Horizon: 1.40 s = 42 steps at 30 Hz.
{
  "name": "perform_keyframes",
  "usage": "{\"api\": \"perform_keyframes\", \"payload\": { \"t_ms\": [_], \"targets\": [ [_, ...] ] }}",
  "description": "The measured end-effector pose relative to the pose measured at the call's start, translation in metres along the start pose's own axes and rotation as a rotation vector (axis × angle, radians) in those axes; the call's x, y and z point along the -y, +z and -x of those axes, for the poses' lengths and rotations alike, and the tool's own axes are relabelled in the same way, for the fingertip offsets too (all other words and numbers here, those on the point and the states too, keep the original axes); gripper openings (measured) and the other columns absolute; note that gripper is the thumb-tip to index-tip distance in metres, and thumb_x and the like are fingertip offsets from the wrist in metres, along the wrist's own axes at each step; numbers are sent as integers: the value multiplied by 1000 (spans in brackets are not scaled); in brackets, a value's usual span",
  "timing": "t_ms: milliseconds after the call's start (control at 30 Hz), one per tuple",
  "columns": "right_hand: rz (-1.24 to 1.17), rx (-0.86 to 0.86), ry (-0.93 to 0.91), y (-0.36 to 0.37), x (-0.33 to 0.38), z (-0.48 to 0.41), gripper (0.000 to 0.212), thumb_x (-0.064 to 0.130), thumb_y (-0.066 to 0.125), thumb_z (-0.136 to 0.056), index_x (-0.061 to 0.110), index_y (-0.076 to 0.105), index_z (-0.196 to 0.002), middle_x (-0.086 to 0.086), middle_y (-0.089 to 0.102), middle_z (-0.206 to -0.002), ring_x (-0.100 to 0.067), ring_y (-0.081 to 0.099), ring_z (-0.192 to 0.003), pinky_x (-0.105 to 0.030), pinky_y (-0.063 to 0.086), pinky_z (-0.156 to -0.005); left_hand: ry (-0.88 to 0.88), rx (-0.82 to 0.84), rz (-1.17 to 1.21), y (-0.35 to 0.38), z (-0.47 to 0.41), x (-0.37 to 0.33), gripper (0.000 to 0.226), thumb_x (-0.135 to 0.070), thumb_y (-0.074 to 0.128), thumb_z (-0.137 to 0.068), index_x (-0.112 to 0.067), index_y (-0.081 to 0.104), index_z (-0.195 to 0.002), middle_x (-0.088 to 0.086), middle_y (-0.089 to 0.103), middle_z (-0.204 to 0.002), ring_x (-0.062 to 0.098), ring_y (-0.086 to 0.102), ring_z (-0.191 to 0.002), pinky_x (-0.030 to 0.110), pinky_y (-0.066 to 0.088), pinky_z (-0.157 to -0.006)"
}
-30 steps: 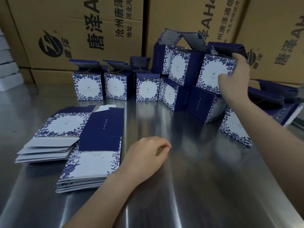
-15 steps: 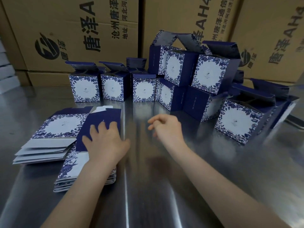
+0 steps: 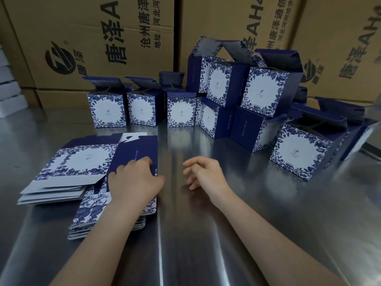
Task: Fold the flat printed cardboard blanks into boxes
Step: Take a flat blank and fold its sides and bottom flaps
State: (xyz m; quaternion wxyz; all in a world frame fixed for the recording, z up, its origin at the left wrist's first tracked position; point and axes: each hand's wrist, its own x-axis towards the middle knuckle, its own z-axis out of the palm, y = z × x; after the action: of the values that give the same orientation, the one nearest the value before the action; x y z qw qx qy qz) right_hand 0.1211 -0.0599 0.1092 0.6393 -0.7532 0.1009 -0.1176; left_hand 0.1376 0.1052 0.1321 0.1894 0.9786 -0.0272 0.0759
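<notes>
Near edge: bare steel tabletop [image 3: 206, 234], open and uncluttered between and below both forearms.

Left hand [image 3: 134, 182] lies palm down on the nearer stack of flat blanks [image 3: 90, 211], fingers [image 3: 142, 161] spread over the top blank's navy panel; thumb sits at that blank's right edge. Whether the top blank is pinched or only pressed cannot be told. The stack's edges are fanned and misaligned.

Right hand [image 3: 206, 174] hovers just right of the stack, apart from it, fingers loosely curled and holding nothing. A narrow strip of bare steel separates the two hands.

Second stack of blanks [image 3: 70, 164] lies to the left, partly overlapped by the first, floral face up.

Further back: clear band of tabletop, then a row of folded boxes [image 3: 144, 110] with top flaps standing open. To the right the boxes pile two high [image 3: 261, 91], several tilted. One tilted open box [image 3: 301, 151] sits nearest on the right, well apart from the right hand.

Far: brown shipping cartons [image 3: 92, 38] form a wall behind the boxes.
</notes>
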Motion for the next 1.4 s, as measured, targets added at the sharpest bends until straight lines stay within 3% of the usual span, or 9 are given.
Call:
{"api": "perform_keyframes", "payload": {
  "t_ms": [200, 267, 500, 667, 800, 933, 1100, 1300, 1400],
  "targets": [
    [-223, 145, 110, 9, 4, 6, 17, 10, 47, -101, 11, 60, -111, -18, 62, -99, -26, 64, -61, -37, 59, -54, 59, -84, 107, 0, 5, -10, 32, -45, 58, -80, -35, 62, -111, -3, 67, -106, 27, 60, -104, 36, 43, -86],
    [-299, 194, 154, 9, 6, 5, 23, 18, 49, -102, 9, 55, -122, -22, 64, -106, -28, 66, -67, -39, 60, -59, 85, -122, 144, -1, 8, -14, 32, -43, 58, -81, -35, 62, -112, -3, 68, -106, 26, 60, -103, 33, 39, -78],
    [-577, 389, 233, 9, 9, 5, 34, 34, 48, -102, 10, 61, -122, -11, 68, -100, -20, 70, -79, -30, 57, -62, 240, -225, 216, -3, 27, -33, 36, -39, 57, -81, -35, 62, -116, -4, 69, -103, 25, 62, -97, 33, 39, -76],
    [-704, 282, 192, 3, 5, -2, 19, 20, 51, -100, 12, 65, -91, -6, 72, -79, -19, 71, -73, -26, 56, -60, 405, -216, 281, 6, 33, -38, 39, -35, 58, -85, -30, 63, -124, -10, 68, -118, 17, 61, -109, 33, 45, -87],
    [-728, 229, 127, -8, 5, -7, 25, 15, 46, -100, 8, 68, -110, -13, 73, -104, -26, 71, -90, -35, 57, -76, 430, -195, 400, 13, 25, -33, 38, -34, 58, -92, -22, 63, -127, -7, 61, -134, 14, 54, -124, 31, 41, -100],
    [-703, 129, 43, -16, 10, -10, 31, 10, 44, -100, 2, 62, -124, -18, 69, -117, -33, 68, -105, -42, 56, -89, 356, -283, 456, 15, 13, -27, 42, -23, 59, -92, -18, 57, -134, 3, 46, -150, 20, 40, -138, 39, 31, -112],
    [-577, -107, -115, -25, 18, -12, 21, 7, 46, -102, 8, 67, -107, -5, 74, -100, -21, 69, -89, -36, 58, -80, 168, -308, 514, 14, 2, -17, 65, -23, 58, -92, -18, 30, -151, 8, 13, -164, 27, 14, -149, 51, 22, -118],
    [-489, -246, -323, -38, 27, -12, 24, 2, 46, -101, 17, 64, -103, 7, 75, -94, -10, 69, -93, -27, 56, -84, 57, -325, 874, 5, -7, -9, 87, -12, 66, -87, -18, 12, -156, 5, 10, -163, 17, 7, -151, 33, 13, -119],
    [-504, -243, -374, -43, 31, -10, 24, 2, 48, -100, 18, 65, -104, 5, 75, -99, -12, 69, -99, -33, 54, -94, 54, -266, 1015, 2, -13, -4, 102, -12, 73, -84, -25, 3, -156, -1, 13, -162, 17, 18, -149, 44, 22, -121]
  ]
}}
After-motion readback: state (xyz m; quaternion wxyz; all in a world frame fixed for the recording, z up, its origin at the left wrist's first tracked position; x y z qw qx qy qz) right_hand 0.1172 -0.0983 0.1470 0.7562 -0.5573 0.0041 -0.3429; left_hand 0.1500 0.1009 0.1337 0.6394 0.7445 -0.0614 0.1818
